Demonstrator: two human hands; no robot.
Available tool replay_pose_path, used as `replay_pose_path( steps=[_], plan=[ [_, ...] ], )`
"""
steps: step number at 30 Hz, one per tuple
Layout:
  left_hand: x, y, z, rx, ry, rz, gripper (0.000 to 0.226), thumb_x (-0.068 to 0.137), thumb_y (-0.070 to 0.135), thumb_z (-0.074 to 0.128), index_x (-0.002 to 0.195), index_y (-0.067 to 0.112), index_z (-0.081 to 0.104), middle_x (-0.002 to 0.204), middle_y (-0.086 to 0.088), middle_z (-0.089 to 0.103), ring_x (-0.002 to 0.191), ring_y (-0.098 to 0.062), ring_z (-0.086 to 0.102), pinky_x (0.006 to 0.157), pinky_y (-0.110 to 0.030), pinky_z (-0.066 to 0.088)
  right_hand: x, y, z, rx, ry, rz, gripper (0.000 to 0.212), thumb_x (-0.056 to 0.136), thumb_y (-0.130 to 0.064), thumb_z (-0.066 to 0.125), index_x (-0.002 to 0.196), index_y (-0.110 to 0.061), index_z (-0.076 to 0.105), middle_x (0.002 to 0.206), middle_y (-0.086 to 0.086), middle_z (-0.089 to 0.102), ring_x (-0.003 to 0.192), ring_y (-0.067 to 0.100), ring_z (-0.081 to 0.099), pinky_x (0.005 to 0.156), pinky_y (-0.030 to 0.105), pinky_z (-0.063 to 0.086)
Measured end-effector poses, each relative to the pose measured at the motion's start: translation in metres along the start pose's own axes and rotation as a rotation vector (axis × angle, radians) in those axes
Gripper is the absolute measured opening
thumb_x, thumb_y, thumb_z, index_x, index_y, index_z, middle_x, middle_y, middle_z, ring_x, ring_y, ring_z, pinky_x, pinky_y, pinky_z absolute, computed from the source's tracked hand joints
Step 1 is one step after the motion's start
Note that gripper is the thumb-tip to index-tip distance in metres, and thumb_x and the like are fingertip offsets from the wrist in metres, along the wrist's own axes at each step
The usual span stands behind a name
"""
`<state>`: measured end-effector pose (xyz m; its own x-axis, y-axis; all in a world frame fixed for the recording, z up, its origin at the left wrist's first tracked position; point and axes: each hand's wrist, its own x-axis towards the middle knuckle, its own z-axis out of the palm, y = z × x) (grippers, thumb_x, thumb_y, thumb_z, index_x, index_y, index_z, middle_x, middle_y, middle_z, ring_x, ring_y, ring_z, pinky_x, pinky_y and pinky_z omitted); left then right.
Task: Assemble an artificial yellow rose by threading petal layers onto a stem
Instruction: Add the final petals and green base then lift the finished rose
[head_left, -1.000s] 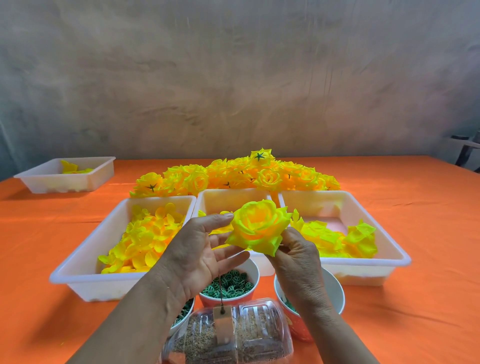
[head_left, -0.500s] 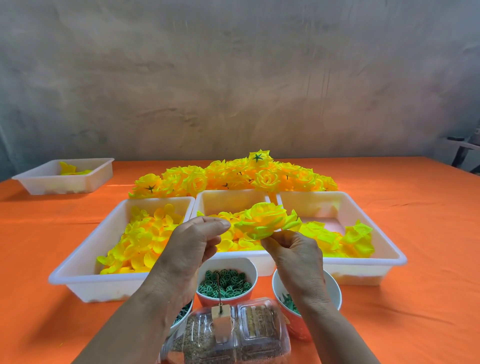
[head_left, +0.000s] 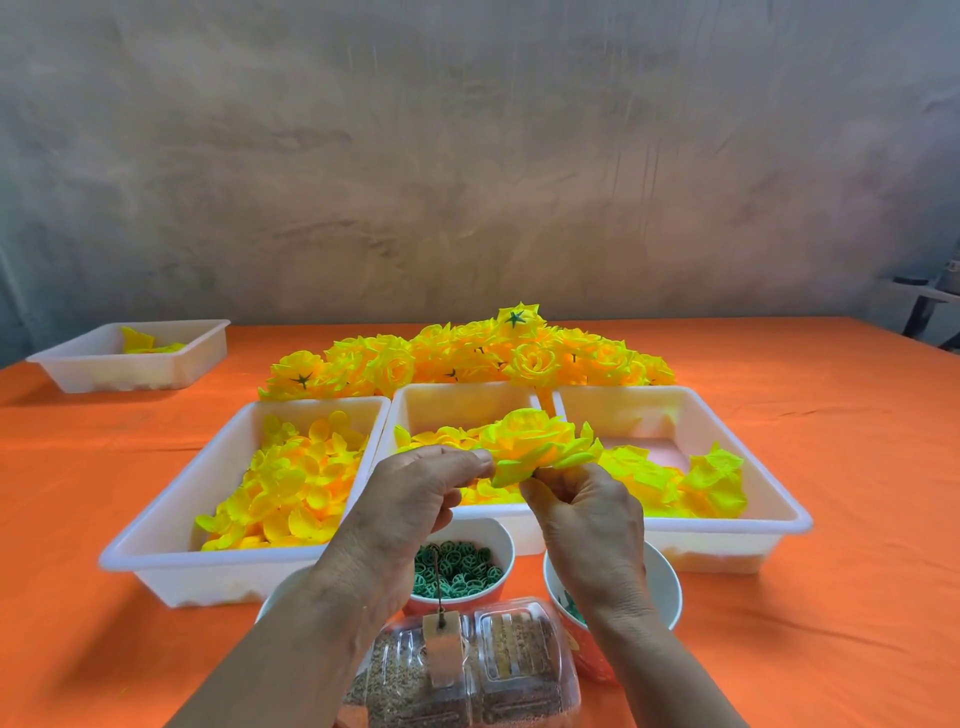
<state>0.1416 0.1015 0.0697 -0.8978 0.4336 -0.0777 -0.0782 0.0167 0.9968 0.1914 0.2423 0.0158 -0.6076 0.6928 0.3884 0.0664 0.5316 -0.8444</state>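
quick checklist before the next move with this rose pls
1. Both hands on the rose: ok, left hand pinches its edge, right hand grips beneath.
2. Petal layers seated evenly: ok, as far as visible.
3. The stem under the rose: cannot tell, the right hand hides it.
4. The cup of green rings within reach: ok, just below the hands.
5. The pile of finished roses reachable beyond the middle tray: ok.

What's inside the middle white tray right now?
Loose yellow petal pieces lie in the middle tray, back wall bare. The held rose, left hand and right hand cover its front part; what lies there cannot be seen.
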Motion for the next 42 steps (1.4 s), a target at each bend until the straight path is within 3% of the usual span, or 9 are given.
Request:
replay_pose_path(
  steps=[4,8,13,16,23,28,33,38,42],
  plan=[
    [0.003,-0.003,-0.001,0.063,-0.001,-0.04,0.018,0.078,0.033,0.077,0.073,0.016,0.074,0.087,-0.004,0.063,0.082,-0.019,0.05,0.075,-0.031,0.041,-0.003,0.0,0.002,-0.113,0.111,-0.12,0.009,0.084,-0.029,0.073,0.079,-0.021,0.073,0.087,-0.001,0.067,0.086,0.025,0.06,0.074,0.035,0.047],
    [0.006,-0.004,-0.001,0.073,0.01,-0.103,0.018,0.081,0.032,0.076,0.079,0.014,0.073,0.084,-0.003,0.063,0.074,-0.017,0.05,0.071,-0.03,0.042,-0.006,-0.001,0.003,-0.185,0.214,-0.212,0.012,0.082,-0.026,0.075,0.075,-0.018,0.071,0.082,0.001,0.063,0.083,0.028,0.058,0.064,0.033,0.041],
    [0.009,-0.003,-0.003,0.038,-0.002,-0.181,0.02,0.085,0.032,0.074,0.083,0.013,0.067,0.065,0.003,0.053,0.045,-0.006,0.033,0.044,-0.018,0.03,-0.007,0.0,0.005,-0.258,0.247,-0.265,0.013,0.08,-0.022,0.077,0.071,-0.019,0.067,0.077,-0.002,0.061,0.078,0.028,0.057,0.058,0.029,0.036],
    [0.011,-0.002,-0.005,0.026,-0.044,-0.196,0.026,0.085,0.034,0.072,0.096,0.011,0.068,0.062,0.004,0.058,0.042,-0.004,0.035,0.039,-0.015,0.03,-0.008,0.002,0.007,-0.241,0.204,-0.237,0.012,0.08,-0.025,0.077,0.073,-0.021,0.068,0.079,-0.004,0.063,0.08,0.024,0.058,0.06,0.029,0.038],
    [0.01,-0.004,-0.008,0.005,-0.054,-0.208,0.028,0.08,0.033,0.077,0.095,0.011,0.071,0.064,0.002,0.072,0.044,-0.002,0.047,0.043,-0.013,0.04,-0.007,0.004,0.008,-0.232,0.137,-0.195,0.01,0.084,-0.029,0.073,0.077,-0.022,0.07,0.083,-0.004,0.064,0.086,0.023,0.058,0.066,0.032,0.042],
    [0.013,-0.009,-0.01,0.073,-0.006,-0.11,0.013,0.082,0.021,0.077,0.077,0.015,0.067,0.059,0.005,0.064,0.045,-0.005,0.041,0.045,-0.017,0.037,-0.008,0.005,0.008,-0.217,0.167,-0.217,0.01,0.083,-0.023,0.073,0.076,-0.02,0.068,0.079,-0.005,0.06,0.081,0.024,0.055,0.063,0.033,0.038],
    [0.014,-0.008,-0.013,-0.04,0.015,-0.141,0.014,0.083,0.02,0.075,0.079,0.013,0.064,0.053,0.008,0.056,0.042,-0.002,0.044,0.039,-0.015,0.039,-0.008,0.007,0.009,-0.235,0.171,-0.222,0.011,0.08,-0.019,0.075,0.073,-0.017,0.067,0.078,-0.002,0.06,0.079,0.025,0.053,0.062,0.033,0.039],
    [0.005,0.0,-0.014,0.038,-0.195,-0.256,0.026,0.075,0.027,0.079,0.092,0.01,0.068,0.074,-0.004,0.074,0.047,-0.002,0.056,0.045,-0.014,0.045,0.0,0.004,0.009,-0.131,0.125,-0.109,0.019,0.086,-0.032,0.07,0.074,-0.017,0.068,0.078,-0.004,0.059,0.08,0.023,0.054,0.067,0.034,0.04],
    [0.003,0.006,-0.006,-0.019,-0.309,-0.279,0.036,0.06,0.036,0.081,0.084,0.011,0.076,0.081,-0.008,0.074,0.055,-0.007,0.063,0.049,-0.017,0.052,0.0,-0.005,0.012,-0.099,0.108,-0.093,0.018,0.085,-0.029,0.068,0.069,-0.022,0.064,0.071,-0.009,0.05,0.074,0.018,0.048,0.062,0.03,0.029]
  ],
)
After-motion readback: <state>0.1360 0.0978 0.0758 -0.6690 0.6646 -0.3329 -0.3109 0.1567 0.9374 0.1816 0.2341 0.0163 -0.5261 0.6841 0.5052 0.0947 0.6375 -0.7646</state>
